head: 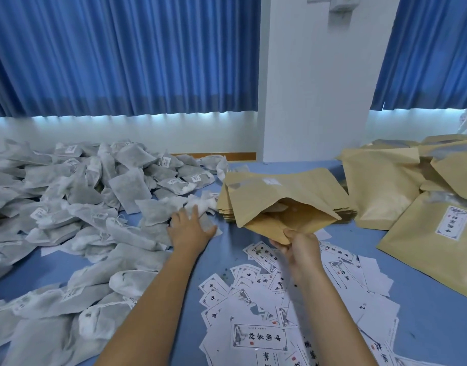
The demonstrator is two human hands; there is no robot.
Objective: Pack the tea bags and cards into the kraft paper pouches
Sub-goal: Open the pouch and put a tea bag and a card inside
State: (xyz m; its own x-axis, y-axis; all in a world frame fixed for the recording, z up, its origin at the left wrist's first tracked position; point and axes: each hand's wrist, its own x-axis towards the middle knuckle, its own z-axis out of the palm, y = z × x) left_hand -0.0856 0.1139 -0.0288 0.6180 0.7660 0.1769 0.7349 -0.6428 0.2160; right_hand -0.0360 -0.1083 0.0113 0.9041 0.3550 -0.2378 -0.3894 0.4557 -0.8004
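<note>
Pinching open pouch (285, 207), your right hand (301, 249); left hand (191, 228) spread on tea bags (129, 188). Several filled pouches (382, 196) done, piles remain.

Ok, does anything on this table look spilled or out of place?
Yes: small dark specks dot the blue table among the scattered cards, near the pouch the right hand holds. They look like spilled tea crumbs.
</note>
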